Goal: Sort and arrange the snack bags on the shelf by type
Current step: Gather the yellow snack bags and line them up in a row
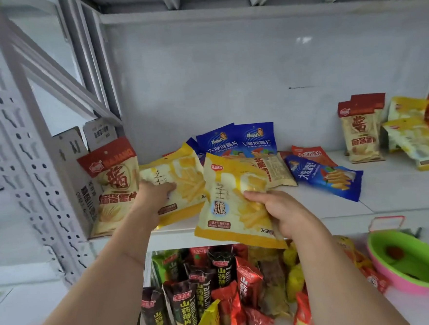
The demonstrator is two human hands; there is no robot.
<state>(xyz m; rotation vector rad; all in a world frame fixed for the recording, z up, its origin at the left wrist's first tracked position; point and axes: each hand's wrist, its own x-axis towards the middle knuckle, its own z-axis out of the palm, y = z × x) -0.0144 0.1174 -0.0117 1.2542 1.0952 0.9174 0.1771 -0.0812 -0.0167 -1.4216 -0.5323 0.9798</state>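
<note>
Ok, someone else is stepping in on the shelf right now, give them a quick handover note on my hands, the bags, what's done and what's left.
Left hand: pressed on a yellow fries bag at the shelf's left, beside the upright cream-and-red bag.
Right hand: gripping a second yellow fries bag at the shelf's front edge, partly overhanging.
Done: two blue bags stand together at the back; cream-and-red bags stand upright at right.
Left: set the held bag with its match; a loose blue bag lies flat; more yellow bags and red ones sit mixed at far right.
</note>
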